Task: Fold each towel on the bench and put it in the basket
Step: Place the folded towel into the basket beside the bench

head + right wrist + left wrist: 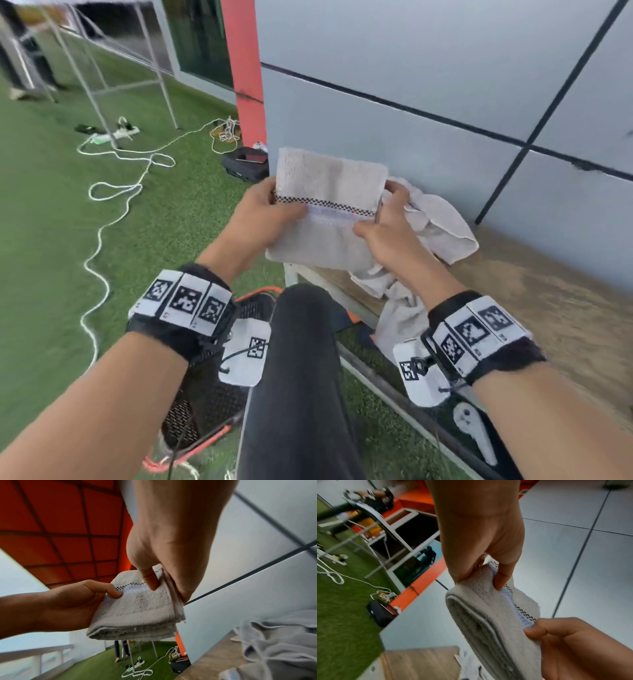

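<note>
A folded white towel (329, 209) with a checkered black stripe and a pale blue band is held up in the air above the left end of the wooden bench (534, 294). My left hand (263, 216) pinches its left edge, thumb on the front. My right hand (387, 226) pinches the right edge in the same way. The left wrist view shows the folded towel (489, 615) edge-on in several layers, and the right wrist view shows the folded towel (140, 609) between both hands. A crumpled white towel (435, 233) lies on the bench behind it. The black mesh basket (205, 394) with an orange rim stands on the grass below my left wrist.
A grey panelled wall (445, 85) rises right behind the bench. My leg in dark trousers (301, 377) is between the basket and the bench. White cables (113, 192), a power strip and a black case (245, 164) lie on the green turf to the left.
</note>
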`<state>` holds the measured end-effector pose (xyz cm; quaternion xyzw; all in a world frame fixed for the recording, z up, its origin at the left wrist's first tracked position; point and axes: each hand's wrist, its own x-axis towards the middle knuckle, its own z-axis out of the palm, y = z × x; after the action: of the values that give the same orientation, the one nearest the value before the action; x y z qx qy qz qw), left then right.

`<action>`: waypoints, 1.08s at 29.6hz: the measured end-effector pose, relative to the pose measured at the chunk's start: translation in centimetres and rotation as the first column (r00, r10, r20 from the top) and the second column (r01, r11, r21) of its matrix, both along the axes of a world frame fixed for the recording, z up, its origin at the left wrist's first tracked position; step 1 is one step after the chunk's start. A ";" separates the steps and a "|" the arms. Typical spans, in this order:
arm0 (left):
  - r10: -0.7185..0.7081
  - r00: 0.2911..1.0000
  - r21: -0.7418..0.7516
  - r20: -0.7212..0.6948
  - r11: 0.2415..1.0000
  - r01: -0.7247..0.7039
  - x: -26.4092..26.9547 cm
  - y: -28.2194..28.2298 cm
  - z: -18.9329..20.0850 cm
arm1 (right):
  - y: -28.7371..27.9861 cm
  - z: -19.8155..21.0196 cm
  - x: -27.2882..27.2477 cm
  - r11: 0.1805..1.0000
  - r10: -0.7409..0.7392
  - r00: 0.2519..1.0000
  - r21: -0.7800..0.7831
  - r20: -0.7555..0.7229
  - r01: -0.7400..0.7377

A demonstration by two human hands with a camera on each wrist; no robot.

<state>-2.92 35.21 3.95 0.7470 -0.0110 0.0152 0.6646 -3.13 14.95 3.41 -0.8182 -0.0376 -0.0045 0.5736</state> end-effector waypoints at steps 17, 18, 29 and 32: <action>0.328 0.729 0.047 -0.601 0.925 -0.377 -2.9 16.3 -29.8 | 16.4 -27.4 7.2 0.715 0.560 0.753 -0.257 -0.346 -0.650; 0.351 0.697 0.078 -0.625 0.917 -0.391 -3.3 16.7 -31.2 | 16.8 -29.1 7.1 0.693 0.572 0.723 -0.243 -0.387 -0.679; 0.555 0.502 0.449 -0.664 0.832 -0.325 -6.0 20.4 -40.9 | 23.7 -40.2 7.3 0.445 0.625 0.409 -0.127 -0.665 -0.886; 0.535 0.483 0.475 -0.693 0.843 -0.253 -5.7 20.2 -42.2 | 24.6 -42.2 7.4 0.383 0.599 0.319 -0.088 -0.735 -0.920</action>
<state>-8.66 55.46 -38.26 0.7458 0.4625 -0.1718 0.4477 4.23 39.58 -38.82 -0.7607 -0.2538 0.5445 0.2461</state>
